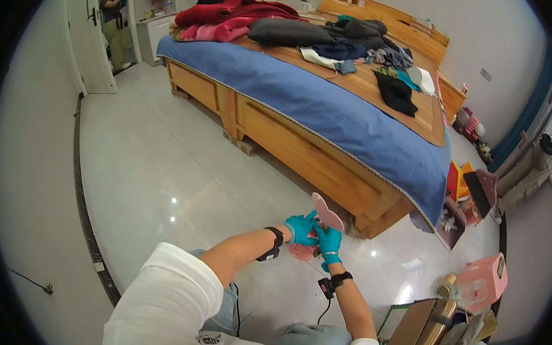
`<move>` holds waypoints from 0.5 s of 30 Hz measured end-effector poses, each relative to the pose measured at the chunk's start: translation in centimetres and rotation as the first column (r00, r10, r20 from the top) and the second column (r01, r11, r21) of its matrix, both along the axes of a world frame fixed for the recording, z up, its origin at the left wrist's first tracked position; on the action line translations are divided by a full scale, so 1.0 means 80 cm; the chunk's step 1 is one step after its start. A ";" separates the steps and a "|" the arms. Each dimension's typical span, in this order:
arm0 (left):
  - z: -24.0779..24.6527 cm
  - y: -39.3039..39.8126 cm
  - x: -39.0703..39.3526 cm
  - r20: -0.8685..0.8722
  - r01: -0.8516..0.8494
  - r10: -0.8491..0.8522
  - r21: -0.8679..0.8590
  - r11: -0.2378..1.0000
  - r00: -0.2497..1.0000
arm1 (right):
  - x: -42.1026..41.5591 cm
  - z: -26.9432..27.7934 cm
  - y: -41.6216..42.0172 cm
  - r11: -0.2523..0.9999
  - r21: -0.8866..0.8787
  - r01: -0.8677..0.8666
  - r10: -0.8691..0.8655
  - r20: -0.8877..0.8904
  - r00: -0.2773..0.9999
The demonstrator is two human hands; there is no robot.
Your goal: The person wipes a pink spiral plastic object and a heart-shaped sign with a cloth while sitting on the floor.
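Observation:
In blue gloves, my left hand (302,228) and my right hand (328,244) meet low over the tiled floor, near the corner of the wooden bed. Between them they grip a pink object whose rounded, lobed panel (326,214) sticks up above the fingers. Its middle is mostly covered by the gloves. Just below the hands shows a round pink part (302,252); whether it joins the panel cannot be made out. Black straps with small devices sit on both wrists.
A bed (301,150) with a blue cover, blankets and clothes spans the far side. At right are a dustpan (452,223), a pink plastic container (482,282) and a cardboard box (406,334). Two people are at the back left, one by the door (92,33).

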State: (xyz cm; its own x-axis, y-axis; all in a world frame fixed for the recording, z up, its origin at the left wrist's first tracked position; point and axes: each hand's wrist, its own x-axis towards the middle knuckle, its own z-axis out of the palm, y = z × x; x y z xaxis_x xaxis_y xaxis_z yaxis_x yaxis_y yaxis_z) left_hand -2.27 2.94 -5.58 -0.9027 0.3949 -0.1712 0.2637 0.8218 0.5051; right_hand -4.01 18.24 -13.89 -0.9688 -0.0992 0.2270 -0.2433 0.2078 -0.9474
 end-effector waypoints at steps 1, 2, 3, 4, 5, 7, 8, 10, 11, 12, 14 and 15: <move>-0.017 0.006 0.001 -0.028 0.028 -0.028 0.011 1.000 0.999 | 0.004 -0.005 0.008 1.000 0.022 0.002 -0.003 0.042 0.999; -0.043 0.015 0.000 -0.057 0.058 -0.057 0.020 0.998 0.997 | 0.008 -0.008 0.020 0.999 0.041 0.004 -0.008 0.084 0.996; -0.035 0.014 -0.003 -0.101 0.082 -0.081 0.011 0.997 0.992 | 0.005 -0.004 0.018 0.999 0.043 0.001 -0.006 0.110 0.994; -0.022 0.017 0.000 0.071 0.014 -0.015 0.014 1.000 0.997 | 0.007 0.000 0.015 0.999 0.030 0.034 -0.035 0.047 0.998; -0.017 0.008 -0.006 0.042 0.018 -0.019 0.011 1.000 0.999 | 0.001 0.003 0.003 0.999 -0.003 0.036 -0.036 0.024 0.999; -0.025 0.012 0.009 0.025 0.032 -0.034 0.046 0.998 0.999 | 0.017 -0.001 0.004 0.999 -0.028 0.044 -0.043 0.018 0.999; -0.024 0.008 0.004 0.040 0.085 -0.084 -0.014 0.996 0.996 | 0.010 0.001 0.001 0.999 -0.035 0.020 -0.017 0.078 0.997; 0.007 -0.002 -0.011 0.106 0.200 -0.187 -0.127 0.972 0.977 | 0.002 -0.005 0.020 0.999 -0.052 -0.008 0.015 0.130 0.991; 0.013 0.002 -0.018 0.139 0.280 -0.257 -0.190 0.941 0.956 | 0.000 -0.008 0.035 0.997 -0.073 0.001 0.010 0.150 0.989; 0.010 -0.004 -0.022 0.165 0.284 -0.260 -0.137 0.949 0.951 | 0.001 -0.009 0.044 0.997 0.055 0.049 -0.049 -0.006 0.999; 0.011 -0.022 -0.050 0.213 0.303 -0.283 -0.067 0.951 0.935 | -0.002 0.005 0.088 0.956 0.227 0.186 -0.124 -0.262 0.957; 0.010 -0.036 -0.059 0.202 0.324 -0.305 -0.072 0.943 0.931 | 0.007 0.016 0.102 0.931 0.276 0.240 -0.141 -0.336 0.931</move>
